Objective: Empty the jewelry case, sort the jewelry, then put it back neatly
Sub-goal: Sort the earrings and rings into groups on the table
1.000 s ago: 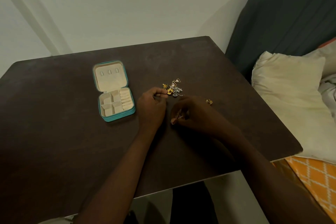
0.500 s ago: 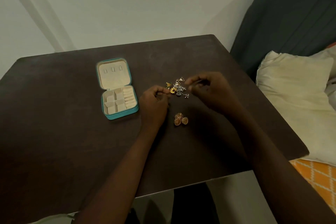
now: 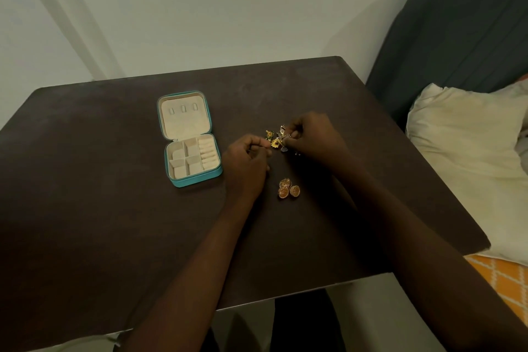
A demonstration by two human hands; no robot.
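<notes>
A teal jewelry case (image 3: 189, 138) lies open on the dark table (image 3: 114, 223), its cream compartments empty. To its right is a small pile of mixed gold and silver jewelry (image 3: 277, 138). My left hand (image 3: 247, 164) rests beside the pile, fingertips pinched at a yellow flower-like piece. My right hand (image 3: 313, 137) reaches in from the right, fingertips closed on a piece in the pile; which piece is hidden. A separate group of round gold earrings (image 3: 288, 188) lies nearer me, between my forearms.
A cream pillow (image 3: 468, 157) and a dark grey upholstered headboard (image 3: 457, 31) are to the right of the table. An orange patterned cloth (image 3: 503, 280) shows at the lower right. A pale wall stands behind the table.
My right hand set the round gold earrings down near me, then moved up and left into the mixed pile. My left hand has stayed at the pile's left edge.
</notes>
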